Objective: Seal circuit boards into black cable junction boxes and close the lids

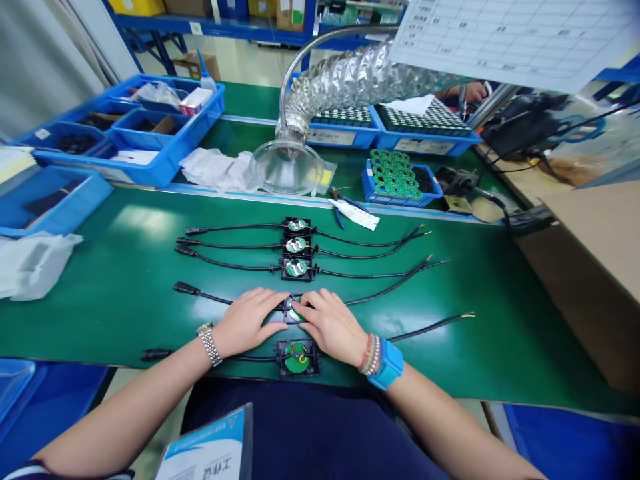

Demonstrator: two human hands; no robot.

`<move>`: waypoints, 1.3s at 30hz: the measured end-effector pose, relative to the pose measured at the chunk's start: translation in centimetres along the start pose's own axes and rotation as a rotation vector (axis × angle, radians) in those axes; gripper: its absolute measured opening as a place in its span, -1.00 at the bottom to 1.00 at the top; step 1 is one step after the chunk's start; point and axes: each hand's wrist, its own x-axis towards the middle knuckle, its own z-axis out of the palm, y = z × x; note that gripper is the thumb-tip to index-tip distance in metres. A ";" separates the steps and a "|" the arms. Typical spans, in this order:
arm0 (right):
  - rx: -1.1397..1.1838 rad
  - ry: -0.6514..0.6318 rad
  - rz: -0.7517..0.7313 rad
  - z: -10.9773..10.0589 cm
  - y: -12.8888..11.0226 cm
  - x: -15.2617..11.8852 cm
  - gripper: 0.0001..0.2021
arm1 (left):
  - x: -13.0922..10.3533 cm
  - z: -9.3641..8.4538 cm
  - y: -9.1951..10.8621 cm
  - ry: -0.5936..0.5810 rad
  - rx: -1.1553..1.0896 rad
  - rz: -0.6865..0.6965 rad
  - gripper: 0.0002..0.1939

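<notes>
The black case (287, 317) lies on the green desk (110, 280), its circuit board (295, 316) partly hidden by my fingers. If I push too hard or off-centre, I judge the board could tilt or a wire get pinched, and a tug from the left cable (215, 295) or right cable (380, 297) could drag the case askew. It sits right between my hands: my left hand (250, 321) holds its left side, thumb and forefinger narrowly apart — my right hand (335, 323) has its fingers drawn in over the board, though I can't tell whether they pinch anything. Nearer me is another open case (297, 358); beyond are three wired cases (297, 269), then pliers (337, 215) and a small blue bin (407, 199).
</notes>
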 end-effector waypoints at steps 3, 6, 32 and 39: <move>-0.007 0.000 0.007 -0.2 0.0 -0.2 -0.69 | 0.2 0.4 0.1 0.008 -0.002 0.010 -0.54; 0.081 0.069 -0.009 -0.3 1.0 -1.3 -0.63 | 0.1 0.4 0.0 -0.008 0.044 0.020 -0.56; 0.081 0.233 -0.078 1.8 3.9 -2.5 -0.76 | 1.9 -0.7 2.1 -0.206 0.392 0.095 -0.59; 0.126 0.325 -0.106 1.6 3.4 -3.9 -0.70 | 2.3 -1.3 3.1 -0.080 0.361 0.249 -0.63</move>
